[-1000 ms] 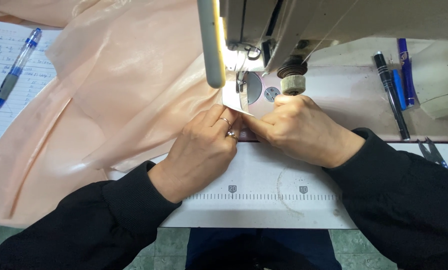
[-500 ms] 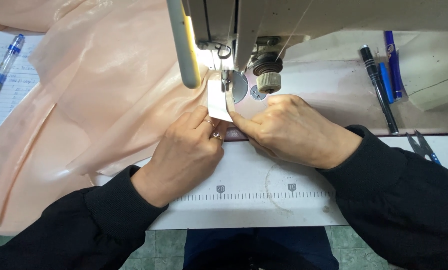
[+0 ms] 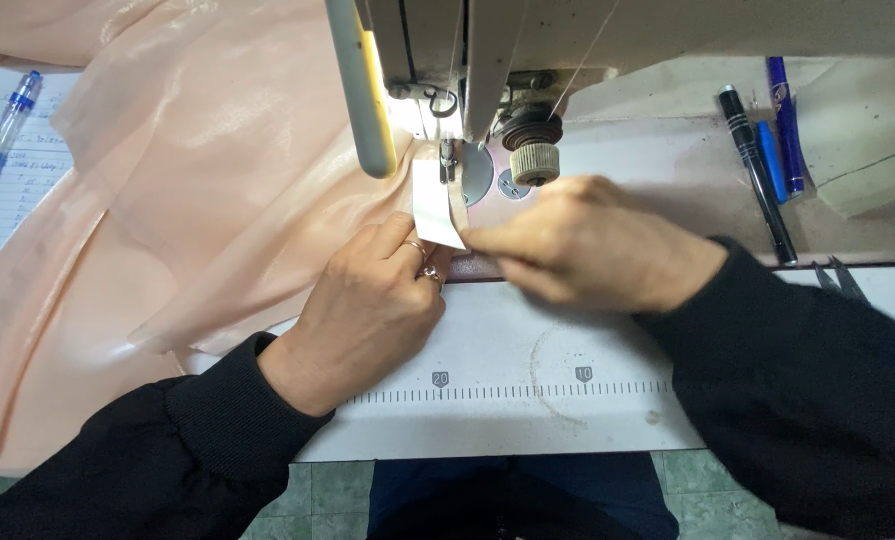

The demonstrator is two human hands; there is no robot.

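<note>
Just below the sewing machine's needle [image 3: 449,160], the left hand [image 3: 373,300] and right hand [image 3: 588,240] apparently pinch a white label [image 3: 434,205] against peach fabric [image 3: 198,190].

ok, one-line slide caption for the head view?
Both hands, left hand and right hand, hold a white label on peach fabric at the sewing machine.

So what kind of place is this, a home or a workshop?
Probably a garment sewing workshop. An industrial sewing machine stands over a table with a printed ruler strip, peach fabric feeds under the needle with a small white label, and pens lie alongside.
</note>
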